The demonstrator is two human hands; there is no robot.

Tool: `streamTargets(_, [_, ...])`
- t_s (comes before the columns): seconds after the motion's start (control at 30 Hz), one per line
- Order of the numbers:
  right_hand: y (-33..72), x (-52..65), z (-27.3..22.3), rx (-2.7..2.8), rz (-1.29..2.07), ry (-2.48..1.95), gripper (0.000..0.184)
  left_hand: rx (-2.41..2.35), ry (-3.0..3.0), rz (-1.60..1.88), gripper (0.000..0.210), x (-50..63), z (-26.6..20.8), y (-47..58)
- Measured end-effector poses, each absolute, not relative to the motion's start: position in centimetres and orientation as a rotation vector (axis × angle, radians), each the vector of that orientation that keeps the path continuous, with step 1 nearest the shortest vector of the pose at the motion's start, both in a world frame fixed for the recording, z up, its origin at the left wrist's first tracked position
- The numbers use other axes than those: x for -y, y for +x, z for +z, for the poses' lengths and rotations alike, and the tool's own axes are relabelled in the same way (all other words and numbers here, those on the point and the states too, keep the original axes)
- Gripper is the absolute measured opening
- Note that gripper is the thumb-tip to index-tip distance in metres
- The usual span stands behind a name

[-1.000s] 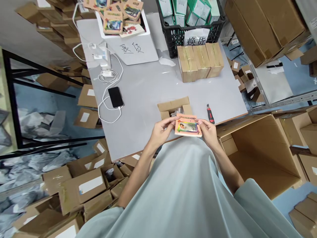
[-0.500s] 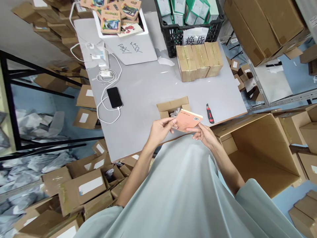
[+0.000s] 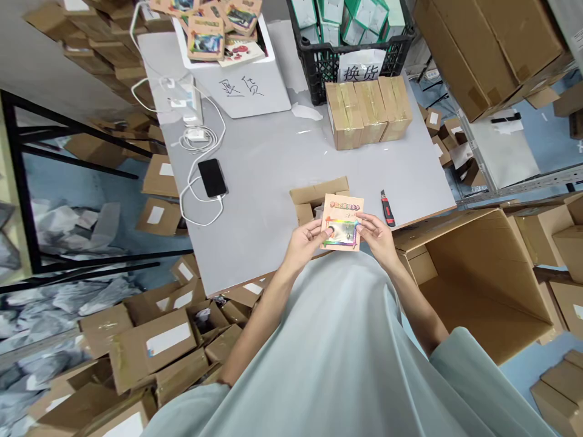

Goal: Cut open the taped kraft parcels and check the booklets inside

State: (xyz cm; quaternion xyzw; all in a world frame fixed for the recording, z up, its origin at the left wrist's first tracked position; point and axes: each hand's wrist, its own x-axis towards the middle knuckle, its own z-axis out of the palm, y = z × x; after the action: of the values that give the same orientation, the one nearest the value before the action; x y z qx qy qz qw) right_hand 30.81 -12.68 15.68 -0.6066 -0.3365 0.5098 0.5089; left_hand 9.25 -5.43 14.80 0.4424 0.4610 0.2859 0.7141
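Neatly clamping a book (image 3: 341, 235) at opposite edges with left hand (image 3: 301, 244) and right hand (image 3: 381, 239) fingers, leaving its title (image 3: 345, 207) uncovered; beyond them, a box (image 3: 315, 192), contents unclear.

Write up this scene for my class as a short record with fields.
Left hand: holds the small book by its left side, thumb on the front
Right hand: holds its right side
Book face showing: coloured picture below a title
Just beyond the book: open carton
Further right: red-and-black cutter
Further left: dark-screened phone
Far side: white bin, black crate, three taped boxes
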Motion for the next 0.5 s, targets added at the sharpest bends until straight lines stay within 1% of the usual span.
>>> streamTargets(0.07, [30.3,12.7,15.7,0.928,1.015,-1.564,0.048,-1.067,0.998,0.691,0.072,5.9,14.6,9.7])
streamTargets(0.13, [29.3,12.7,15.9,1.002,0.915,-1.622,0.046,-1.126,1.046,0.784,0.067,6.6,14.5,10.4])
streamTargets(0.27, [26.9,12.5,16.2,0.932,1.147,-1.575,0.062,-1.171,1.359,0.859,0.045,8.2,15.0,11.8])
streamTargets(0.33, [26.5,12.2,16.2,0.874,1.168,-1.57,0.063,-1.115,1.547,0.867,0.039,8.7,15.3,12.1])
streamTargets(0.43, [27.4,11.6,16.2,0.776,1.194,-1.495,0.064,-1.08,1.65,0.888,0.037,8.3,15.7,11.8])
streamTargets(0.5, [28.5,11.4,16.2,0.704,1.264,-1.41,0.066,-1.192,1.599,0.914,0.043,7.4,15.8,11.3])
